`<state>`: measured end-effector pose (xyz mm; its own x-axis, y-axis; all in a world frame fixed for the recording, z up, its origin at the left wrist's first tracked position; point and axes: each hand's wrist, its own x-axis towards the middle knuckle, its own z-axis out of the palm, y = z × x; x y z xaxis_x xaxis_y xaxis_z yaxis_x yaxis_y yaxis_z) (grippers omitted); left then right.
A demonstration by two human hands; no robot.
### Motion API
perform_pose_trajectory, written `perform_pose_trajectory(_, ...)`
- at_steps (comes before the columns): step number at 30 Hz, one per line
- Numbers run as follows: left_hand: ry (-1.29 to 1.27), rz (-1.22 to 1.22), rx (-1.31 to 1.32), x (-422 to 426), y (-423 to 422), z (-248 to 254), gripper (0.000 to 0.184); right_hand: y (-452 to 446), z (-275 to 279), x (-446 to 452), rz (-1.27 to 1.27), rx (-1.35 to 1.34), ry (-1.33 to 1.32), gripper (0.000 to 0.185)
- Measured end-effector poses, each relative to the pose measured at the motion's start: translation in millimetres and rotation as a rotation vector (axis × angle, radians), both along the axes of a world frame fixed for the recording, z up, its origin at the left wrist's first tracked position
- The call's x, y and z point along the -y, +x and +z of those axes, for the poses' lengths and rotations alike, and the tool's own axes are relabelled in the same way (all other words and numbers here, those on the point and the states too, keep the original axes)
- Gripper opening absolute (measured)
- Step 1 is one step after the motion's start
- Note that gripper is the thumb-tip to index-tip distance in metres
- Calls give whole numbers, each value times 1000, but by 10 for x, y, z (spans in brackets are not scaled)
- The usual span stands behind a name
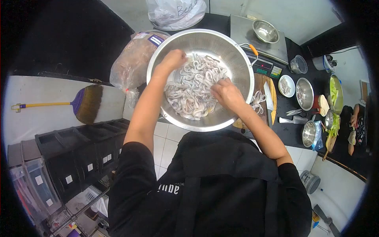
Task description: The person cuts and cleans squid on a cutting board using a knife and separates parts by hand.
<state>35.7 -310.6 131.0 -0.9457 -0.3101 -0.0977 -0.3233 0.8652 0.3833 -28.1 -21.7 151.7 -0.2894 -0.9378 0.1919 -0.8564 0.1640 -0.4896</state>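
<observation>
A large metal colander [242, 59] tilts toward me and holds a heap of cut squid [193, 96], pale strips and rings. My left hand [173, 60] is inside it near the left wall, above the heap's edge, with its fingers curled closed. Whether anything is in that hand is hidden. On the right side of the heap my right hand [228, 93] has its fingers curled closed on squid pieces. More squid strips [258, 100] lie just right of the colander on a wooden cutting board [275, 114], beside a large knife [269, 96].
Behind stands a weighing scale [272, 69] with a metal bowl [265, 31] on it. A bulging plastic bag [132, 59] sits left of the colander. To the right are a white bowl [286, 86], metal bowls [309, 133], scissors [297, 113] and a co-worker's arm [354, 116].
</observation>
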Motion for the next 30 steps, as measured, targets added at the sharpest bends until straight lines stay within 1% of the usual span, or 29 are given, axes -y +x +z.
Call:
perform_pose_trajectory(1, 117, 74, -69, 28, 58, 67, 32, -9, -10, 0, 3, 0, -1, 12)
perform_pose_trajectory(3, 139, 78, -31, 90, 137, 175, 32, -39, -10, 26, 2, 26, -26, 11)
perform_pose_trajectory(5, 464, 240, 36, 112, 249, 240, 25, -62, 38, 71, 10, 20, -24, 11)
perform_pose_trajectory(6, 566, 256, 28, 100, 303, 284, 23, -74, 61, 94, 14, 19, -16, 10)
perform_pose_trajectory(7, 562, 264, 22, 85, 353, 323, 23, -92, 62, 121, 23, 16, -20, 10)
perform_pose_trajectory(9, 672, 292, 21, 61, 479, 402, 27, -139, 55, 226, 25, -2, -86, 10)
perform_pose_trajectory(10, 669, 303, 11, 40, 561, 439, 27, -155, 48, 296, 38, -6, -90, 10)
perform_pose_trajectory(12, 546, 364, -99, -57, 746, 507, 27, -191, 14, 443, 18, -74, -112, 10)
perform_pose_trajectory(13, 542, 372, -107, -163, 853, 600, 27, -205, -2, 531, 27, -78, -116, 10)
perform_pose_trajectory(15, 148, 393, -279, -434, 1075, 743, 27, -188, -58, 724, 116, -144, -80, 11)
perform_pose_trajectory(16, 146, 396, -278, -550, 1158, 743, 27, -160, -114, 835, 119, -141, -82, 11)
perform_pose_trajectory(18, -23, 313, -348, -768, 1263, 722, 21, -56, -241, 1034, 247, -214, -42, 10)
perform_pose_trajectory(19, -22, 317, -347, -850, 1287, 690, 21, 17, -286, 1093, 252, -212, -41, 10)
perform_pose_trajectory(21, -27, 215, -260, -982, 1327, 563, 20, 144, -371, 1196, 307, -369, 72, 10)
perform_pose_trajectory(22, -32, 197, -279, -1039, 1329, 499, 18, 157, -395, 1211, 322, -434, 107, 13)
perform_pose_trajectory(23, -33, 212, -279, -1087, 1343, 446, 18, 129, -408, 1211, 337, -436, 105, 13)
perform_pose_trajectory(25, -52, 211, -73, -1160, 1358, 390, 16, -10, -343, 1171, 251, -584, 174, 15)
perform_pose_trajectory(26, -67, 199, -94, -1165, 1390, 278, 15, -86, -291, 1148, 263, -580, 260, 14)
perform_pose_trajectory(30, -129, 170, -98, -1200, 1437, 280, 16, -398, -218, 870, 268, -544, 309, 13)
